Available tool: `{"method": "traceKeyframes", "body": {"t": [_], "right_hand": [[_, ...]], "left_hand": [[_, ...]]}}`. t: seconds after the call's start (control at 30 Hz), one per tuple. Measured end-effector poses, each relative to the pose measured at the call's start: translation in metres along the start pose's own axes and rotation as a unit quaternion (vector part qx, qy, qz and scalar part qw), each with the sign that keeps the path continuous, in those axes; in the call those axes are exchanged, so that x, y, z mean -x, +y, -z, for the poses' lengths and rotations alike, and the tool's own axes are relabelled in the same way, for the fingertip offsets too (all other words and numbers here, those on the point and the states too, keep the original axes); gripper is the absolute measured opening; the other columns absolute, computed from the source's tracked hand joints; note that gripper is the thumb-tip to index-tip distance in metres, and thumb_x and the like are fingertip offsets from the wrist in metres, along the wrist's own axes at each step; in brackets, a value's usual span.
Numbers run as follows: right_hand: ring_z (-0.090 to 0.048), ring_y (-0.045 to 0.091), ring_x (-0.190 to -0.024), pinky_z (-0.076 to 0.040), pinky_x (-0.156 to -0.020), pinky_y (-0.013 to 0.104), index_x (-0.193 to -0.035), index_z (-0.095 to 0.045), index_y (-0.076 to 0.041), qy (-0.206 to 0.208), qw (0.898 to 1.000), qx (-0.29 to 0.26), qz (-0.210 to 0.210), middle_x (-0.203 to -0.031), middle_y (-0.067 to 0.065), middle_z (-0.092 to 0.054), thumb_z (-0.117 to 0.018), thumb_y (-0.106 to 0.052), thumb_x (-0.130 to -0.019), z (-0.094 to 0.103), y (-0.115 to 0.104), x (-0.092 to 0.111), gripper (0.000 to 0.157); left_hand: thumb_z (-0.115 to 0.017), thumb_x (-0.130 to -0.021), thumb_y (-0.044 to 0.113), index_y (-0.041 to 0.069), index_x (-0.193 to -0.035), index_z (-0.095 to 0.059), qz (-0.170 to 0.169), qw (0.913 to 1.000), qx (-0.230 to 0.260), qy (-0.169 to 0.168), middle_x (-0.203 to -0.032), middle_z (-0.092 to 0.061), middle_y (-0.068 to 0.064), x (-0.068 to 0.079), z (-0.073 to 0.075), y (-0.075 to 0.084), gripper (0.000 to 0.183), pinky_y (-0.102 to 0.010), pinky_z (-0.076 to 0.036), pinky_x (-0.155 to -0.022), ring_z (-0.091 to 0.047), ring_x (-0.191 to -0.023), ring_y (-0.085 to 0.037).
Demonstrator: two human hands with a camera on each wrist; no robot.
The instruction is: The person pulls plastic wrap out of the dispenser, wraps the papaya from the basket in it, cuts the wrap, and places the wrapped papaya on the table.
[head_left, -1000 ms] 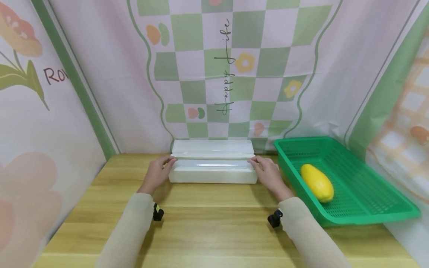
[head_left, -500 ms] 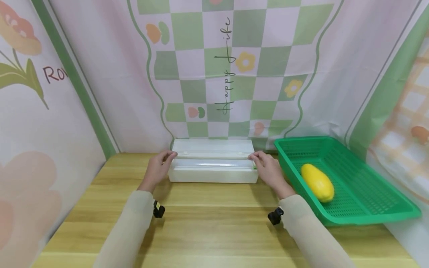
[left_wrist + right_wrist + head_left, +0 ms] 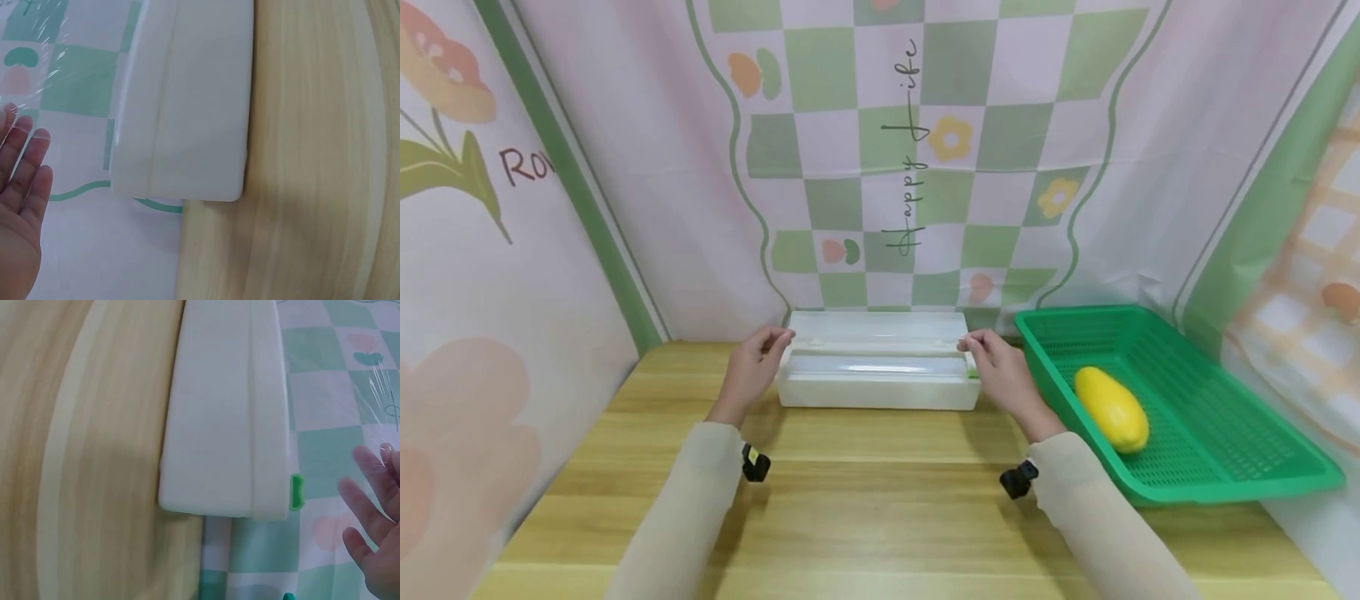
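A white cling film dispenser (image 3: 880, 394) stands at the back of the table, its lid (image 3: 880, 325) raised behind and a shiny film roll (image 3: 880, 367) lying inside. At its left end my left hand (image 3: 751, 367) pinches one corner of the clear cling film (image 3: 56, 37) between thumb and index finger. My right hand (image 3: 1003, 375) pinches the opposite corner at the right end. Both hands are held above the box, and the stretched film shows as creases by the fingertips in the wrist views. A small green piece (image 3: 297, 492) sticks out at the dispenser's right end.
A green plastic basket (image 3: 1075, 314) on the right holds one yellow papaya-like fruit (image 3: 1111, 410). Behind the wooden table (image 3: 880, 517) hangs a checkered cloth (image 3: 955, 67), close to the dispenser's back.
Both hands have risen slightly and moved back from the roll toward the lid, holding the cling film. The green piece at the right end has come into sight. Basket and fruit stay put.
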State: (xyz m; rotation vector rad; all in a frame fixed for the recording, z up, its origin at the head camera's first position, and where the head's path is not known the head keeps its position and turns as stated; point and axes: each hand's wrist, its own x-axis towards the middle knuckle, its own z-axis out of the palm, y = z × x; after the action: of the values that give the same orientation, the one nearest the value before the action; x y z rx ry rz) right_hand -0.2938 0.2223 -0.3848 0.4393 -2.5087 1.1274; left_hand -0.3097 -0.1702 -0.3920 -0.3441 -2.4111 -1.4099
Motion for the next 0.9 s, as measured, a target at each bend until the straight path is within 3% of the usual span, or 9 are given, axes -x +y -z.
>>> {"method": "traceKeyframes", "body": {"t": [0.13, 0.37, 0.57, 0.73, 0.9], "right_hand": [[-0.063, 0.032, -0.108, -0.053, -0.082, 0.049, -0.115, -0.062, -0.004, 0.007, 1.0, -0.005, 0.008, -0.112, 0.013, -0.069, -0.042, -0.027, -0.11, 0.002, -0.003, -0.001, 0.03], [-0.063, 0.033, -0.111, -0.05, -0.093, 0.052, -0.116, -0.059, -0.003, 0.013, 0.999, -0.04, -0.001, -0.111, 0.014, -0.069, -0.041, -0.028, -0.11, 0.004, -0.009, -0.004, 0.032], [-0.066, 0.029, -0.102, -0.053, -0.088, 0.048, -0.113, -0.059, -0.003, 0.027, 0.998, -0.052, 0.014, -0.105, 0.012, -0.068, -0.041, -0.027, -0.11, 0.007, -0.017, -0.006, 0.03], [-0.066, 0.026, -0.099, -0.055, -0.086, 0.041, -0.114, -0.059, -0.003, 0.04, 0.997, -0.066, 0.023, -0.104, 0.012, -0.067, -0.041, -0.027, -0.11, 0.009, -0.021, -0.007, 0.031], [-0.066, 0.026, -0.094, -0.056, -0.082, 0.041, -0.115, -0.06, 0.002, 0.062, 0.994, -0.075, 0.044, -0.102, 0.014, -0.066, -0.042, -0.024, -0.11, 0.012, -0.025, -0.009, 0.032]], "left_hand": [[-0.055, -0.105, 0.03, 0.007, -0.117, -0.068, -0.008, 0.9998, 0.011, 0.012, -0.117, -0.067, -0.015, -0.002, 0.001, 0.004, 0.03, -0.043, -0.051, -0.093, -0.061, -0.105, -0.024], [-0.054, -0.105, 0.033, 0.007, -0.117, -0.066, -0.004, 0.9994, 0.028, 0.018, -0.118, -0.067, -0.009, -0.003, 0.003, 0.012, 0.031, -0.041, -0.051, -0.095, -0.061, -0.106, -0.023], [-0.047, -0.107, 0.038, 0.009, -0.118, -0.061, -0.016, 0.9992, 0.034, 0.015, -0.123, -0.067, -0.008, -0.005, 0.004, 0.017, 0.034, -0.042, -0.049, -0.1, -0.06, -0.113, -0.023], [-0.046, -0.108, 0.035, 0.005, -0.116, -0.059, -0.048, 0.9979, 0.038, 0.023, -0.123, -0.067, -0.012, -0.006, 0.005, 0.022, 0.034, -0.043, -0.051, -0.093, -0.062, -0.108, -0.027], [-0.046, -0.107, 0.037, 0.007, -0.116, -0.058, -0.052, 0.997, 0.053, 0.02, -0.122, -0.067, -0.012, -0.008, 0.008, 0.03, 0.034, -0.042, -0.053, -0.088, -0.063, -0.104, -0.025]]}}
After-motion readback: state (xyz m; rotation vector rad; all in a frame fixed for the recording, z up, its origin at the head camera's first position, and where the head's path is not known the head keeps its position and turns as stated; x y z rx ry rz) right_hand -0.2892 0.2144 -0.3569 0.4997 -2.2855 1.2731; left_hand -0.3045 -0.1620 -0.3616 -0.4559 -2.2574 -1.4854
